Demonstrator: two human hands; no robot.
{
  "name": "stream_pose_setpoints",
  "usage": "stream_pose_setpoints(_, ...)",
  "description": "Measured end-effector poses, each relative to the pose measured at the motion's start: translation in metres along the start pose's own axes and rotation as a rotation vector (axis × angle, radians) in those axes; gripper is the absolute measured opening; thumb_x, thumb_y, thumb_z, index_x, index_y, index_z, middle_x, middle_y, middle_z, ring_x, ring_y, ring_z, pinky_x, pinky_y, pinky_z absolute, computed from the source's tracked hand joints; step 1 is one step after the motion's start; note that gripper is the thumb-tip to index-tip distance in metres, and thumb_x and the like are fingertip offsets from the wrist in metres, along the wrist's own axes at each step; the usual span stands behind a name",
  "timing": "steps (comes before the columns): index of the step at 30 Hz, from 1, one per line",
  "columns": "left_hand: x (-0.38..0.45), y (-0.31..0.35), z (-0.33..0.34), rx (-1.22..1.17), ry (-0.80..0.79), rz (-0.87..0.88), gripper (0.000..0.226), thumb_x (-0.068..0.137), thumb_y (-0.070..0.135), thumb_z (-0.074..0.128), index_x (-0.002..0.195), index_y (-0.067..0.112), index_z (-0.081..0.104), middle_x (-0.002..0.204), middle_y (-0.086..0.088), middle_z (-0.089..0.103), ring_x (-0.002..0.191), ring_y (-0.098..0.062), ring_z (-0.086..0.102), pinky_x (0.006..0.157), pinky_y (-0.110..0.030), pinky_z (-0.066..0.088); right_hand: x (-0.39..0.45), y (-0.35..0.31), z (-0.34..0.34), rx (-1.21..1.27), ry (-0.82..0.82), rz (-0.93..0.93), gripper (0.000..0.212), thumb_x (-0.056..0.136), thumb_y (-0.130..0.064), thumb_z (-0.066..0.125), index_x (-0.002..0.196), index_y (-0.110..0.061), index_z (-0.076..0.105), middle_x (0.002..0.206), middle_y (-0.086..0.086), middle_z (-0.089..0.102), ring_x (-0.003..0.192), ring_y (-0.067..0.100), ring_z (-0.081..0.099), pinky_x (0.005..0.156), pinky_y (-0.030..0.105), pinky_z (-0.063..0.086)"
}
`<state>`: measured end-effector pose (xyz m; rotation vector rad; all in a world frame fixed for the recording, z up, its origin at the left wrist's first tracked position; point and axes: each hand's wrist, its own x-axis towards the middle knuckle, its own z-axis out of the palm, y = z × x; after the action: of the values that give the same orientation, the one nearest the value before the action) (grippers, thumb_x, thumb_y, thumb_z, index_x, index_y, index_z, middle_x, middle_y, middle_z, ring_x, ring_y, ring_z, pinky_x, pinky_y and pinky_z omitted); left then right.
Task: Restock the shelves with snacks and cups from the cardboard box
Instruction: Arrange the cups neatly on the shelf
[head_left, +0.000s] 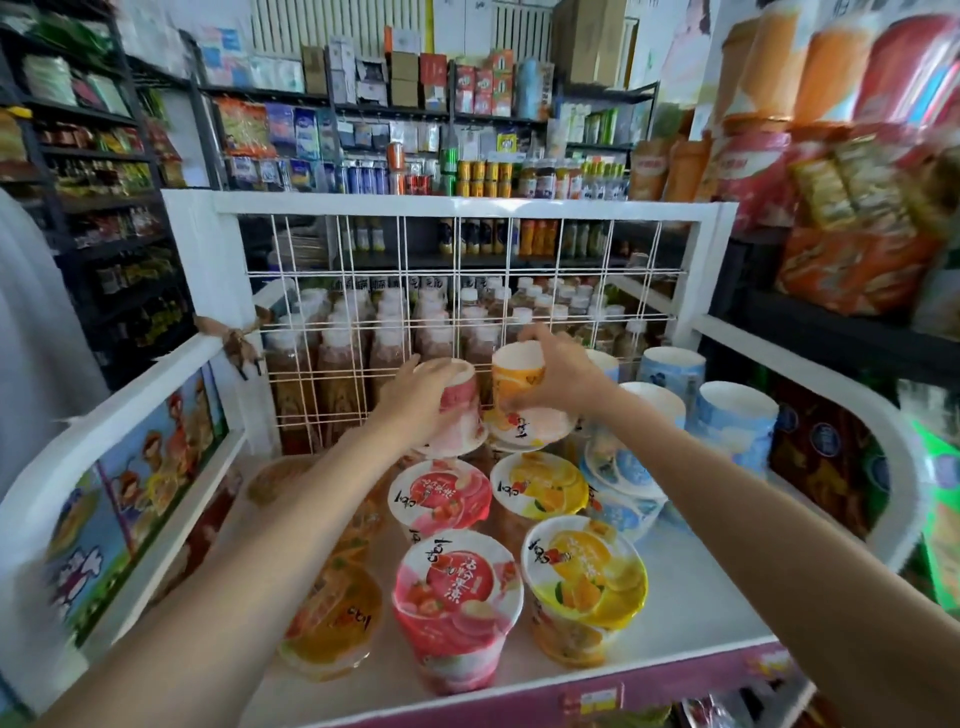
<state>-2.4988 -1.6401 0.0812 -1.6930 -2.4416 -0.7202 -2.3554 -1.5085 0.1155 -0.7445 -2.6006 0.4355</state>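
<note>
My left hand (423, 395) grips an upside-down pink jelly cup (460, 415) at the back of the white shelf (691, 587). Beside it, my right hand (558, 371) grips an upside-down yellow jelly cup (519, 384) that stands on the lid of another cup. Both cups sit close to the white wire grid (457, 291). In front of them stand rows of upright pink cups (457, 592), yellow cups (587, 577) and, at the left, clear orange cups (337, 618). Blue cups (735, 421) are stacked upside down at the right. No cardboard box is in view.
Bottles (384, 338) with white caps fill the bin behind the wire grid. A printed side panel (130, 499) closes the shelf's left side. Snack bags (852, 249) crowd the dark rack at the right. Store shelves with cans and boxes line the back wall.
</note>
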Motion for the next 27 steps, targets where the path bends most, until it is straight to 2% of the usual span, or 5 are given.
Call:
stream_pose_setpoints(6,-0.002,-0.026,0.012,0.126,0.072,0.045,0.049,0.091,0.019,0.054,0.138,0.015,0.040,0.145,-0.007,0.037,0.139,-0.029,0.020,0.116,-0.043,0.017,0.012,0.018,0.023,-0.190,-0.205,-0.067,0.093,0.065,-0.035,0.082,0.139,-0.022,0.027,0.140,0.009,0.026,0.124,0.030,0.038,0.098,0.039,0.040)
stream_pose_setpoints(12,-0.002,-0.022,0.007,0.101,0.043,0.060,0.051,0.090,0.016,0.054,0.138,0.014,0.039,0.144,-0.005,0.036,0.137,-0.024,0.024,0.114,-0.036,0.019,0.020,0.018,0.028,-0.763,-0.012,-0.189,0.079,0.071,-0.043,0.074,0.136,-0.018,0.035,0.143,0.012,0.029,0.130,0.033,0.028,0.108,0.043,0.026)
stream_pose_setpoints(19,-0.035,-0.002,-0.001,-0.014,0.162,0.187,0.051,0.090,0.021,0.055,0.139,0.015,0.039,0.142,-0.002,0.039,0.134,-0.020,0.031,0.112,-0.038,0.026,-0.031,0.009,-0.010,-0.241,-0.074,-0.158,0.070,0.079,-0.039,0.070,0.138,-0.020,0.038,0.141,0.006,0.036,0.130,0.024,0.032,0.106,0.035,0.031)
stream_pose_setpoints(23,-0.071,0.019,-0.006,-0.184,-0.078,0.268,0.055,0.086,0.030,0.062,0.137,0.024,0.041,0.141,0.004,0.041,0.132,-0.013,0.034,0.110,-0.032,0.026,-0.088,-0.006,-0.026,-0.149,-0.426,-0.152,0.064,0.076,-0.044,0.071,0.132,-0.027,0.045,0.130,-0.005,0.048,0.117,0.012,0.048,0.095,0.024,0.040)
stream_pose_setpoints(27,-0.099,0.029,-0.008,-0.051,-0.329,0.309,0.060,0.080,0.046,0.065,0.132,0.023,0.048,0.135,0.003,0.049,0.124,-0.014,0.045,0.104,-0.028,0.035,-0.123,-0.014,-0.005,-0.302,-0.652,-0.126,0.083,0.072,-0.050,0.072,0.142,-0.036,0.029,0.145,-0.005,0.033,0.132,0.016,0.033,0.106,0.027,0.029)
